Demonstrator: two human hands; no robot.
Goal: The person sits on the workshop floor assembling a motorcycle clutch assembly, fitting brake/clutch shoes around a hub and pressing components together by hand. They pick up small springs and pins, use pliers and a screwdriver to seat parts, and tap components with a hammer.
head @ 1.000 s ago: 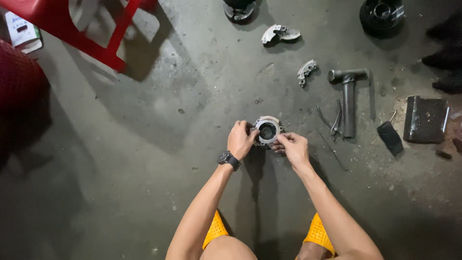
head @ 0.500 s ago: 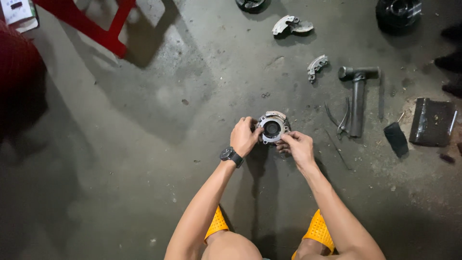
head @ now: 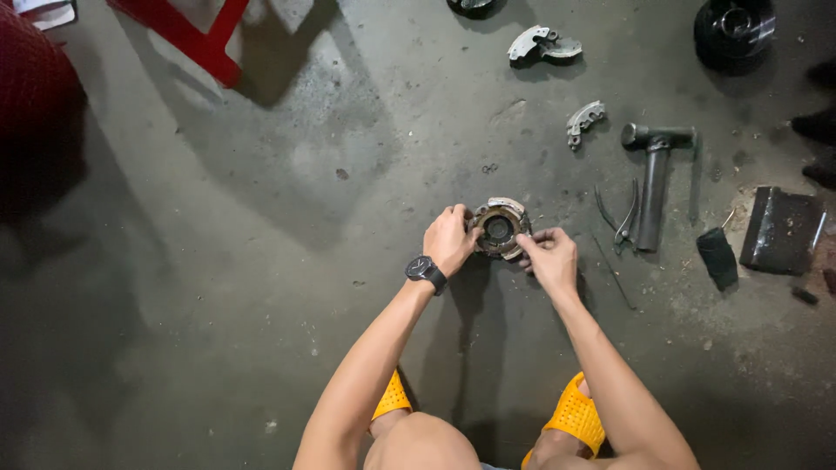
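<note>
Repair workshop, stained concrete floor (head: 261, 261), hammer (head: 653, 174)

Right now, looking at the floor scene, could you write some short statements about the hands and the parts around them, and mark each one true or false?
1. Both hands, left hand and right hand, touch the round metal part on the concrete floor. True.
2. The wristwatch is on the right wrist. False: it is on the left wrist.
3. The hammer lies to the right of the round metal part. True.
4. The person wears black boots. False: the yellow sandals are open footwear.
5. Two curved shoe pieces lie beyond the hands, apart from them. True.
</note>
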